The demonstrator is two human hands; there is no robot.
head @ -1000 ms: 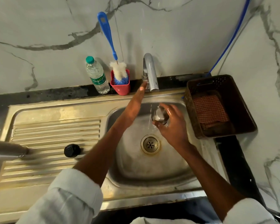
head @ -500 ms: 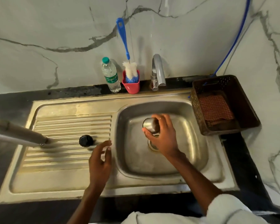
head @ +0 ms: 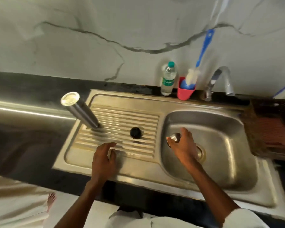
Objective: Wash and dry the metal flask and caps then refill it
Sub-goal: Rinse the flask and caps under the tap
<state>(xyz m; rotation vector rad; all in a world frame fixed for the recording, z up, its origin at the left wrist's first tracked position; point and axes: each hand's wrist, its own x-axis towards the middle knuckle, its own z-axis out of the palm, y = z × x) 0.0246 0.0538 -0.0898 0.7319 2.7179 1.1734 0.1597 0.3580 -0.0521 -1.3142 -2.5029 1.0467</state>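
Note:
The metal flask (head: 80, 110) stands upside down on the ribbed drainboard (head: 122, 129), at its left end. A black inner cap (head: 136, 132) sits on the ribs near the basin. My right hand (head: 183, 148) grips the shiny metal outer cap (head: 174, 136) over the left side of the sink basin (head: 220, 132). My left hand (head: 104, 157) hovers over the front of the drainboard with loosely curled fingers, holding nothing. The tap (head: 224, 81) is at the back right, with no water showing.
A plastic water bottle (head: 168, 79) and a red cup (head: 186, 91) holding a blue-handled bottle brush (head: 202, 50) stand behind the sink. A brown basket (head: 273, 127) with a checked cloth sits at the right. A black counter surrounds the sink.
My left hand left the tap and came down over the drainboard. My right hand carried the metal cap leftward, away from under the tap. My view swung to the left.

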